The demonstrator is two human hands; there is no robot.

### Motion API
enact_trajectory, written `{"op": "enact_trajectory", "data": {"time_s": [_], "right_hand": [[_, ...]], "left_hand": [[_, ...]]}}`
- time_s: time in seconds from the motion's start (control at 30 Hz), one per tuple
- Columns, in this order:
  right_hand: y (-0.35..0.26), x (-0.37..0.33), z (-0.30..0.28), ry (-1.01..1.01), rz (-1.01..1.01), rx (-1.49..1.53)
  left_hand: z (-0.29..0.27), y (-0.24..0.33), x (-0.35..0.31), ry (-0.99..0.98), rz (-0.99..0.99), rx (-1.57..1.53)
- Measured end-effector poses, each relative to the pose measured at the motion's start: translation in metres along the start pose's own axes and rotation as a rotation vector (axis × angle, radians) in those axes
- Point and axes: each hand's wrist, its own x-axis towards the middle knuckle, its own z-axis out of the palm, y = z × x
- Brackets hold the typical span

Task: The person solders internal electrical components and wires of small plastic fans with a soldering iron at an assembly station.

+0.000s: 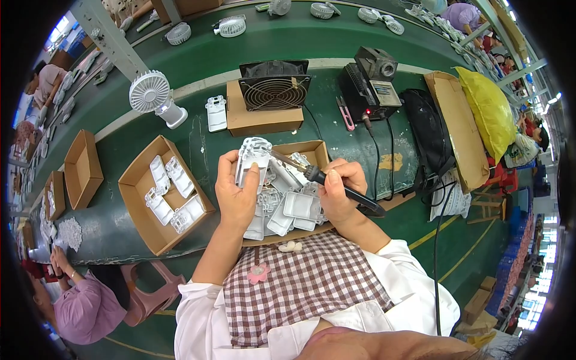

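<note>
Between the fingers and thumb of my left hand (236, 195) is a white plastic housing (252, 157), held tilted up over an open cardboard box (315, 147). My right hand (342, 191) is closed round the black handle of a soldering iron (315, 175). The iron's metal tip points left and reaches the upper part of the housing; whether it touches cannot be made out. Below both hands, the box holds many loose white plastic housings (298, 207), partly hidden by my hands.
To the left, another cardboard box (137, 198) contains several white housings. A white handheld fan (149, 92) stands behind it. A black cooling fan (275, 93) sits on a carton. At the back right are a soldering station (378, 90) and pink-handled snips (345, 114). A co-worker (90, 306) sits at left.
</note>
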Motion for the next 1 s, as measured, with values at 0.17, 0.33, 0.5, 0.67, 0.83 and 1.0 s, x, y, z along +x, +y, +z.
{"op": "enact_trajectory", "data": {"time_s": [0.17, 0.33, 0.5, 0.67, 0.83, 1.0], "right_hand": [[0.0009, -0.0012, -0.0007, -0.004, -0.045, 0.017], [0.0009, -0.0005, -0.0002, -0.034, -0.018, -0.026], [-0.0023, 0.0016, 0.0054, -0.053, 0.027, -0.08], [0.0011, 0.0018, 0.0055, -0.062, 0.066, -0.083], [-0.0015, 0.0035, 0.0069, -0.081, 0.114, -0.113], [-0.0006, 0.003, 0.0069, -0.085, 0.109, -0.112]], "left_hand": [[-0.0023, -0.0047, -0.0032, 0.055, 0.282, 0.34], [-0.0014, -0.0036, -0.0022, 0.056, 0.026, 0.099], [-0.0005, 0.0, -0.0011, 0.007, -0.034, 0.011], [0.0001, 0.0007, -0.0008, 0.017, -0.051, 0.021], [0.0, 0.0011, -0.0009, 0.019, -0.049, 0.023], [-0.0001, 0.0011, -0.0007, 0.024, -0.049, 0.022]]}}
